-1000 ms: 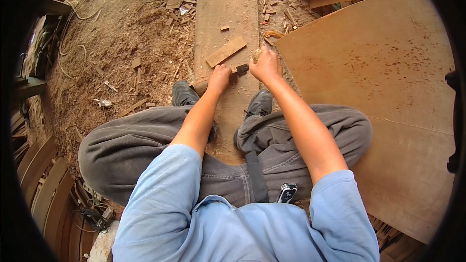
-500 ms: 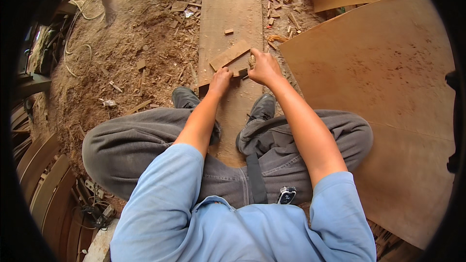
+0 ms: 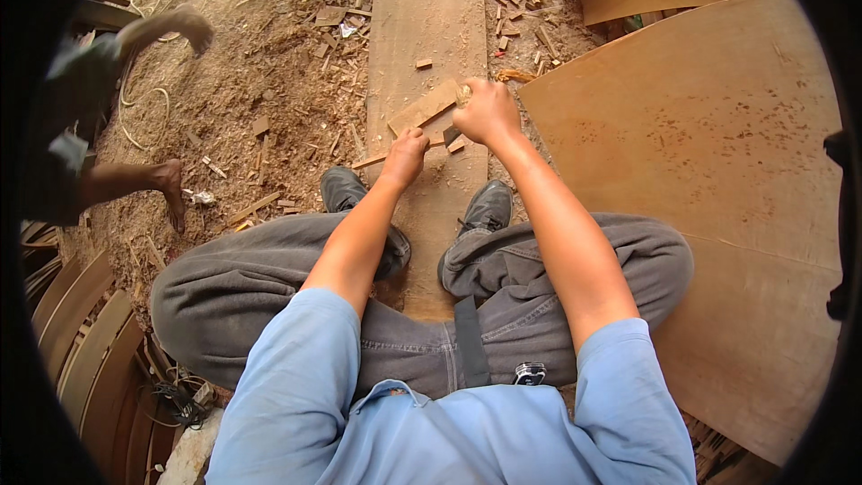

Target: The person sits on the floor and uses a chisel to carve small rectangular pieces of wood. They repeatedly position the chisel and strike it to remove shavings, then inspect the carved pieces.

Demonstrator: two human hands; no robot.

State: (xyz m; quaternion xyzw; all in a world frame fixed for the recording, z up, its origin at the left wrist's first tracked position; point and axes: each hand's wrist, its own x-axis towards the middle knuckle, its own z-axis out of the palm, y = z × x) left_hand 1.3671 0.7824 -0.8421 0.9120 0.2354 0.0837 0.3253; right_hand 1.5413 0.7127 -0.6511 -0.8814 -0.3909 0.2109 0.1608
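Over the long plank (image 3: 426,18) between my feet, my left hand (image 3: 407,154) is closed on a thin wooden strip (image 3: 373,161), pinning it down. My right hand (image 3: 489,112) grips a chisel (image 3: 452,135) by its pale handle, its dark flat blade pointing down at the strip's right end. Just beside the blade lies a short wood piece (image 3: 456,145). Behind both hands a flat wooden block (image 3: 424,110) rests at a slant on the plank. A smaller offcut (image 3: 424,64) sits farther up.
At the left, another person's bare foot (image 3: 171,189) and blurred arm (image 3: 171,29) are close by. Shavings and wood scraps (image 3: 269,108) cover the ground. A large brown sheet (image 3: 700,153) leans at the right. Curved boards (image 3: 90,332) are stacked at the lower left.
The chisel blade now shows below my right hand, and a short piece lies beside the strip's end. More of the strip shows left of my left hand. The other person has stepped nearer at the left.
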